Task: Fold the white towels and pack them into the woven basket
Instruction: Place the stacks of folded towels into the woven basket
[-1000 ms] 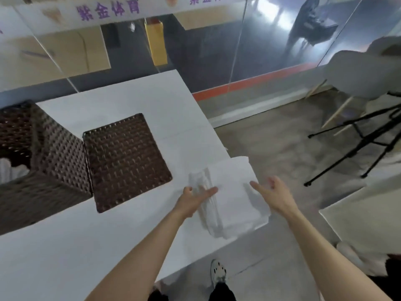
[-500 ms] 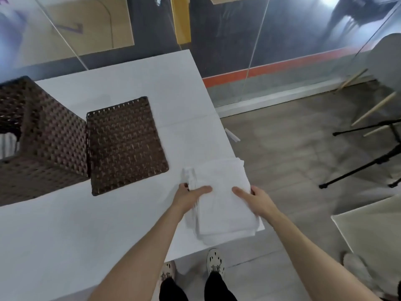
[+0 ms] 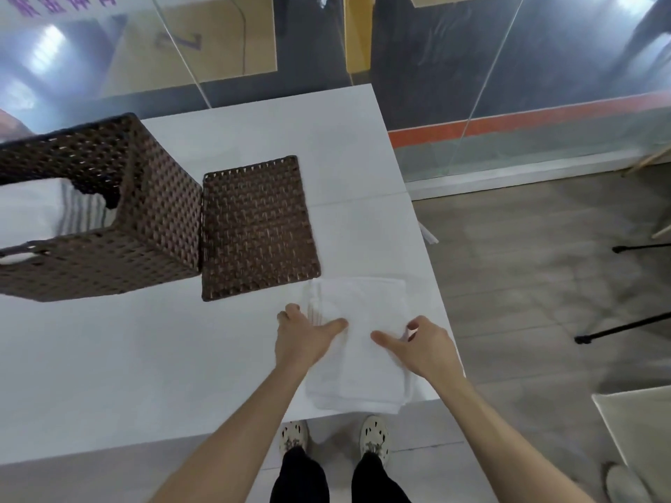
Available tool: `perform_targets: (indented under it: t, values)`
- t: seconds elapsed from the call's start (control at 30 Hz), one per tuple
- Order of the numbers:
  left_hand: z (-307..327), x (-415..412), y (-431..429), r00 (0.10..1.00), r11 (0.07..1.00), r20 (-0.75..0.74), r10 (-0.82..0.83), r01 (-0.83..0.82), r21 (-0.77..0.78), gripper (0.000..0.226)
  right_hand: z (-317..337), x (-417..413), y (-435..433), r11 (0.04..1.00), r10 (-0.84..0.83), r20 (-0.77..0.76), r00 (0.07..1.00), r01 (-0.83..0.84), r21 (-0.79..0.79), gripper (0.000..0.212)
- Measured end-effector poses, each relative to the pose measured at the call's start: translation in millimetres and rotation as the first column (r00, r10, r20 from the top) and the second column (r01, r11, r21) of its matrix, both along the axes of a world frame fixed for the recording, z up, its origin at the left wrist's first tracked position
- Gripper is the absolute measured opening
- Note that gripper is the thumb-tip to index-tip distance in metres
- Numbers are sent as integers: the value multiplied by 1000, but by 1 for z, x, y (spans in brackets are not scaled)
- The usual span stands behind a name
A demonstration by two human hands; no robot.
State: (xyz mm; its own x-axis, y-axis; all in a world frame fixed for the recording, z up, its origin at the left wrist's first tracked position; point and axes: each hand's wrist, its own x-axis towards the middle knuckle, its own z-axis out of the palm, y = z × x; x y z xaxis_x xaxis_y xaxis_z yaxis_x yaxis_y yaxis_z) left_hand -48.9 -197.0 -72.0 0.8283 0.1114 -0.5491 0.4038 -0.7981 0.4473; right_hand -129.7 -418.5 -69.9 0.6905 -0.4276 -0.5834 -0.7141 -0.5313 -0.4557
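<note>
Our hands have closed in: the left hand [image 3: 301, 339] pinches the left edge of the folded towel [image 3: 363, 364], thumb on top, and the right hand [image 3: 425, 346] curls round its right edge. It lies at the near right corner of the table [image 3: 145, 357], long axis pointing away from us. The woven basket [image 3: 109, 248] stands well to the left, beyond its lid [image 3: 257, 226], nearer the left hand.

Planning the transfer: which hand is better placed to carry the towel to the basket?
Probably left: the left hand holds the towel at the edge facing the basket; the right hand holds the far edge.
</note>
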Motion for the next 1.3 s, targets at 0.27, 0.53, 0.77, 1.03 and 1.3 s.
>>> perform_targets:
  t: [0.27,0.53,0.77,1.03,1.3]
  values:
    - [-8,-5,-1,963,962,-256,85,-146,-230,99,0,-3,14,998,22,-29,999,-21,56,64]
    - [3,-21,-32,1000,999,-14,-18,18,-36,99,-12,-10,7,990,-48,-9,999,49,129,60]
    - [13,-18,-7,960,803,-158,232,-281,-526,98,11,-11,2,967,-92,97,991,66,245,64]
    - [51,12,152,947,754,-272,171,-303,-583,47,-7,-2,18,994,-111,184,977,104,44,81]
    - [-42,37,208,914,919,-230,334,-370,-136,117,-52,1,10,986,-150,-46,988,153,67,91]
